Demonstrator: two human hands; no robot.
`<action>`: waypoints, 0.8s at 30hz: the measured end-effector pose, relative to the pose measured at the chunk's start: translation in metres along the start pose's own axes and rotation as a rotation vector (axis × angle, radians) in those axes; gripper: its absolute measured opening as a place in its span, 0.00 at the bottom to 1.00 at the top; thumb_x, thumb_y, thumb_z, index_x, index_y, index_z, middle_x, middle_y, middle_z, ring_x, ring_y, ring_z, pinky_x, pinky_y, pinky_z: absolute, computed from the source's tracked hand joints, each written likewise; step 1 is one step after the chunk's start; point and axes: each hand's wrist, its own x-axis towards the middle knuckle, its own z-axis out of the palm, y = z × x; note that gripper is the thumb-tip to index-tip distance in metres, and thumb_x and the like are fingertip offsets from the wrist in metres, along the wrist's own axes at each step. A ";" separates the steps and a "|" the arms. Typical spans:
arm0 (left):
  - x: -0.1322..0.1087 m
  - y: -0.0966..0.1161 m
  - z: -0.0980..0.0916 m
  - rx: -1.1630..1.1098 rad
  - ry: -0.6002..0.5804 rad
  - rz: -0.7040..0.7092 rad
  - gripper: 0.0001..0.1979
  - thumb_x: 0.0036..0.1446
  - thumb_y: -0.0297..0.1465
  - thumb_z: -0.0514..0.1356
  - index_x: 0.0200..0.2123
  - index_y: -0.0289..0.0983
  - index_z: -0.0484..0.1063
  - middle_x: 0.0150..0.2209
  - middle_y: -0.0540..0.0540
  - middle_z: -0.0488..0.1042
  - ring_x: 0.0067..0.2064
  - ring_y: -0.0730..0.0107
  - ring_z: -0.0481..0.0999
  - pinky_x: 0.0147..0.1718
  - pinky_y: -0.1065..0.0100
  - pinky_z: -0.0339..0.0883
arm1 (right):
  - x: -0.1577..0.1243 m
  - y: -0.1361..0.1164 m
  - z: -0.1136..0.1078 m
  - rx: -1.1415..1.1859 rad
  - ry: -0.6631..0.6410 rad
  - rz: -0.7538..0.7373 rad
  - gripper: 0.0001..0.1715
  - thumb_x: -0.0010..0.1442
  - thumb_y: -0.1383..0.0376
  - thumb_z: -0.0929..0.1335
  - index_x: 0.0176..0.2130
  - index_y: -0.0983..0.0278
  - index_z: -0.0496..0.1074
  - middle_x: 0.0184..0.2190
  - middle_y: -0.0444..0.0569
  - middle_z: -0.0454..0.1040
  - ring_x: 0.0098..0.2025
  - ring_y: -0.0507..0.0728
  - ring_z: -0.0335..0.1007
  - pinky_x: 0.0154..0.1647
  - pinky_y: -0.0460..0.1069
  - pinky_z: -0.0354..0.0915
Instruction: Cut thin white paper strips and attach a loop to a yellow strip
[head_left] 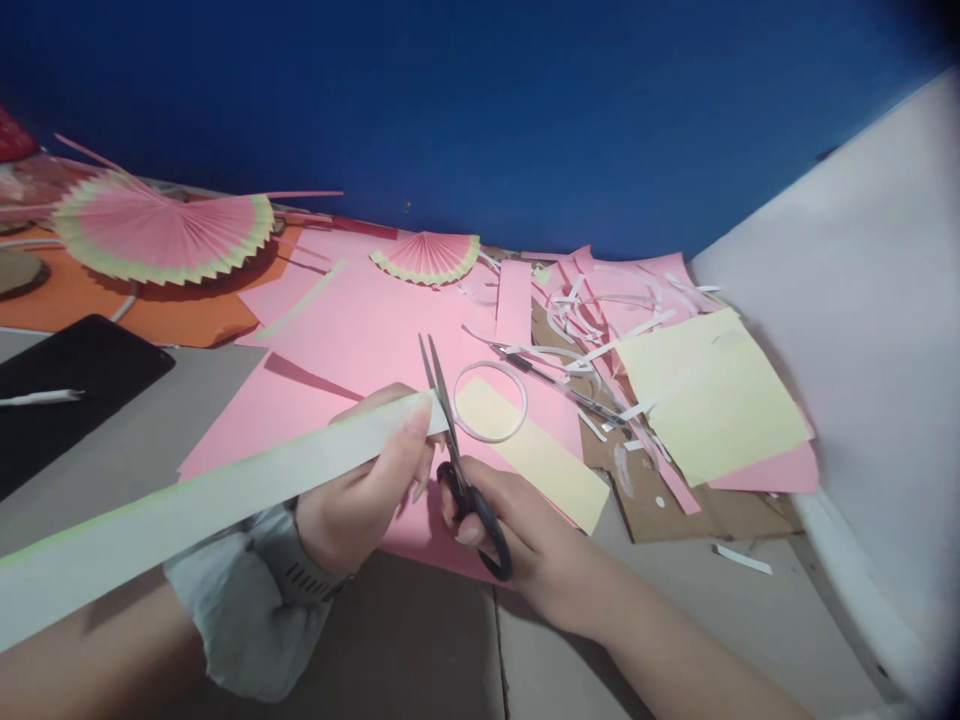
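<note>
My left hand [367, 480] pinches the end of a long white paper strip [225, 495] with a thin green edge, thumb on top. The strip runs back across my left forearm to the frame's left edge. My right hand [510, 520] grips black-handled scissors [457, 455], fingers in the loops. Their blades point away from me, slightly parted at the tips, and lie at the strip's end beside my left thumb. Just right of the blades rests a white tape roll [490, 402], partly over a pale yellow paper strip [551, 460].
Pink paper sheets [360, 330] cover the middle. Pleated pink-and-green paper fans [172, 235] lie at the back left. A black tablet-like slab [75, 400] is at left. Paper scraps, a pen [559, 380] and a yellow sheet [712, 395] sit right, near a white wall [862, 300].
</note>
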 end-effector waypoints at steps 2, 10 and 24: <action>0.000 -0.001 0.000 -0.006 -0.008 -0.012 0.19 0.63 0.33 0.47 0.19 0.39 0.59 0.15 0.55 0.60 0.18 0.77 0.62 0.20 0.71 0.58 | 0.000 0.000 0.000 -0.004 -0.002 0.014 0.12 0.64 0.58 0.59 0.33 0.64 0.59 0.28 0.42 0.60 0.29 0.50 0.54 0.28 0.45 0.51; 0.000 0.000 0.000 -0.048 -0.010 -0.027 0.19 0.64 0.34 0.46 0.19 0.39 0.59 0.15 0.54 0.60 0.18 0.76 0.63 0.21 0.70 0.58 | 0.000 -0.003 -0.002 0.028 -0.022 0.006 0.13 0.64 0.58 0.59 0.32 0.64 0.59 0.28 0.42 0.60 0.29 0.51 0.54 0.29 0.46 0.52; 0.001 0.002 0.000 -0.090 -0.088 0.012 0.18 0.63 0.32 0.47 0.20 0.39 0.60 0.16 0.54 0.62 0.18 0.78 0.63 0.19 0.73 0.58 | 0.000 0.000 0.004 0.170 -0.018 0.001 0.30 0.56 0.40 0.57 0.34 0.64 0.58 0.29 0.45 0.60 0.29 0.52 0.52 0.29 0.47 0.53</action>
